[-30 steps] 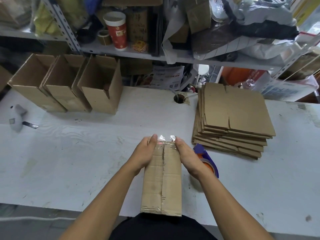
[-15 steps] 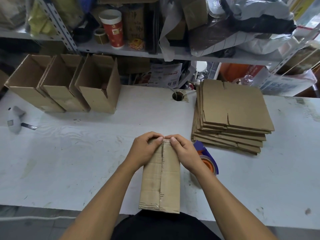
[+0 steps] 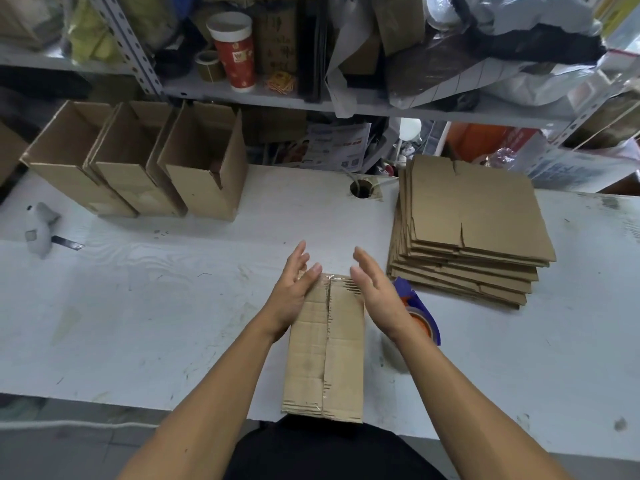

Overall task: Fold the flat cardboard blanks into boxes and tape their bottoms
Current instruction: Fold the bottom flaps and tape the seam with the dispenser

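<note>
Left hand (image 3: 292, 289) flat, fingers straight, touching box (image 3: 325, 348) left far edge. Right hand (image 3: 375, 289) spread, fingers straight, holding nothing, beside box right edge.

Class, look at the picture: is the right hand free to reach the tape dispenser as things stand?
Probably yes. The right hand is open, holds nothing, and hovers just above the tape dispenser, which lies beside the box. Nothing lies between them.

Both bare forearms reach up from the lower frame toward its centre. Left hand (image 3: 292, 289) and right hand (image 3: 375, 292) face each other, fingers straight, holding nothing.
</note>
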